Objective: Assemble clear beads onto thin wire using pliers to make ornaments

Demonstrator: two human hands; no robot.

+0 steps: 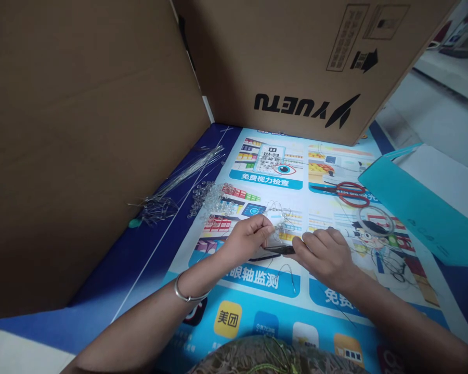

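Observation:
My left hand (246,240) is closed in a pinch on a piece of thin wire strung with clear beads (280,221), whose loose ends curl out above the fingers. Wrapped round the handles of a dark tool that looks like pliers (283,250), my right hand (324,255) has its fingers closed and hides the grips. The tool's narrow jaws point left, toward my left fingertips. Whether they touch the wire, I cannot tell. Stray wire (290,275) curves over the printed mat just below the hands.
Clear beads (208,200) lie in a pile left of the hands, near a bundle of cut wires (191,174). Red-handled scissors (351,193), a wire coil (375,222) and a turquoise box (429,208) lie right. Cardboard panels (281,57) stand behind and left.

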